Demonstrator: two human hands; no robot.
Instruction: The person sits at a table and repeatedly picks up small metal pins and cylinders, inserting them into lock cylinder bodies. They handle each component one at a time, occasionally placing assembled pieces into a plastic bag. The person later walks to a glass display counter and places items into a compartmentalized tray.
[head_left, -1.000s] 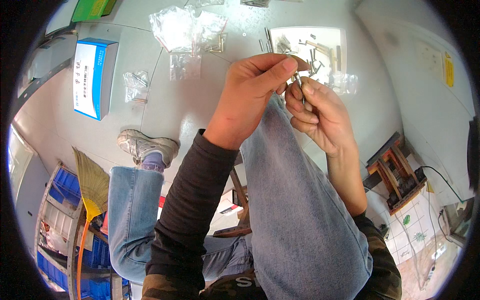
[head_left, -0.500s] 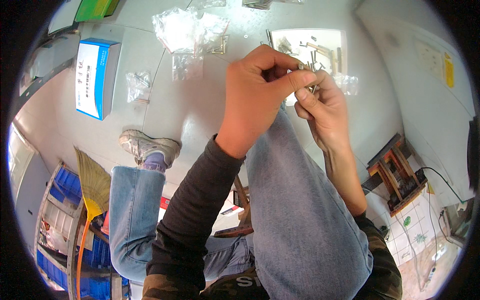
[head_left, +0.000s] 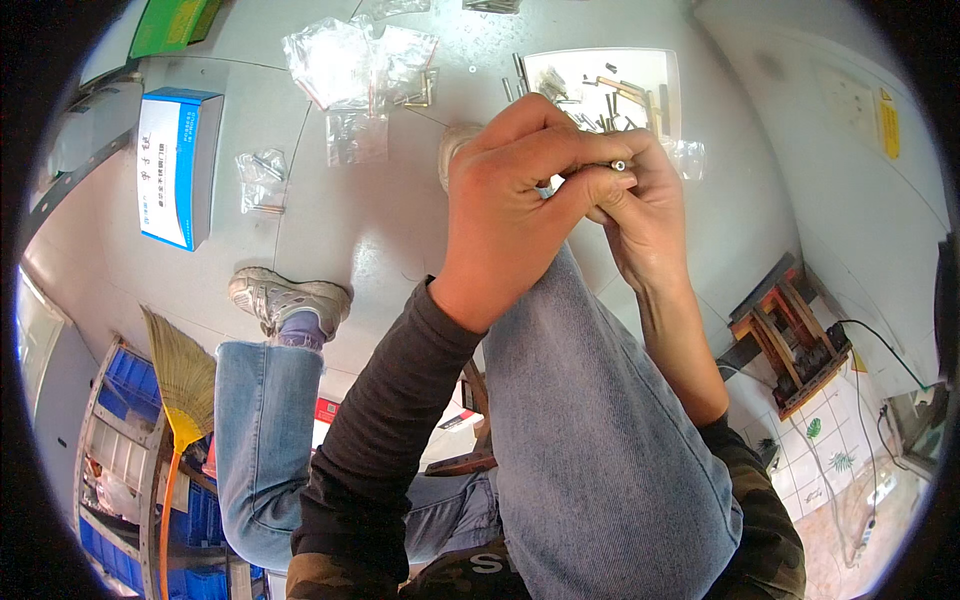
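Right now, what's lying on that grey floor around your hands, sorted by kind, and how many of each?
Blue and white box: 1
Green box: 1
White tray of small metal parts: 1
Broom: 1
Clear plastic bags: at least 4, overlapping
Total: at least 8

A workshop floor: bagged hardware (head_left: 345, 62), tray of metal parts (head_left: 600, 90), blue storage bins (head_left: 125, 385), broom (head_left: 180, 385).

Both hands meet above the right knee (head_left: 590, 400). The left hand (head_left: 510, 215) and the right hand (head_left: 645, 215) pinch a small metal pin (head_left: 618, 166) between their fingers (head_left: 600, 180). Past the knee, on the floor, lie a white tray of metal parts (head_left: 655, 70) and clear bags (head_left: 350, 65). Far to the knee's left sits a blue and white box (head_left: 175, 165).
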